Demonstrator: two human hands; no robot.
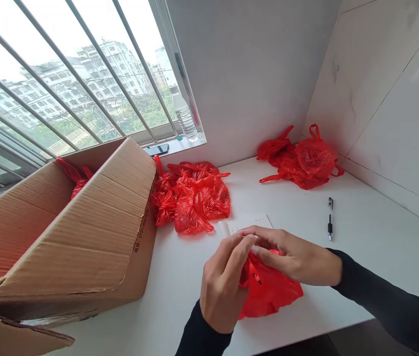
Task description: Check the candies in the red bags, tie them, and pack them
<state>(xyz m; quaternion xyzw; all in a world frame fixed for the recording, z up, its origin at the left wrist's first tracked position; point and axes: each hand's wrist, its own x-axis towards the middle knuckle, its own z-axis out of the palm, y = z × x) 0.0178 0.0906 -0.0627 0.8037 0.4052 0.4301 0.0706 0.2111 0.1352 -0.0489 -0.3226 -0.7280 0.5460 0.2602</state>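
Left hand, right hand: grips tight on red bag, long axis left-right.

A large cardboard box lies tilted on the white table. Just right of the box sits a heap of red plastic bags. Further right of the box are a second red heap and a black pen. Behind the box, on the windowsill, are a water bottle and a dark phone.

Glossy thin plastic red bag, matt corrugated cardboard box, smooth, perhaps laminate white table
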